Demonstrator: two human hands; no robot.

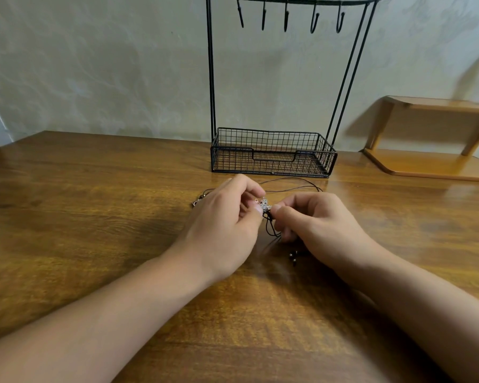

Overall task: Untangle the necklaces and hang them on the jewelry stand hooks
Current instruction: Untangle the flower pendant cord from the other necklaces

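- Left hand [227, 225]: fingers curled, thumb and forefinger pinched on the silver chain tangle [263, 203], held just above the table [94, 217].
- Right hand [315, 219]: fingers curled inward, thumb and forefinger pinched on the same tangle from the opposite side — fingertips of both hands nearly meet.
- Black cord [291, 181]: runs from the tangle in a loop across the table toward the stand; a further short loop hangs below the pinch point, between the hands.
- Dark beads [293, 257]: lying on the table just below the right hand; more small pieces show at the left hand's far edge, too small to identify.
- Jewelry stand [273, 153]: black wire basket base on the table, upright against the wall, directly behind the hands.
- Hooks [286, 19]: five visible on the top bar — all bare.
- Wooden shelf [437, 134]: far right, well apart from the work.
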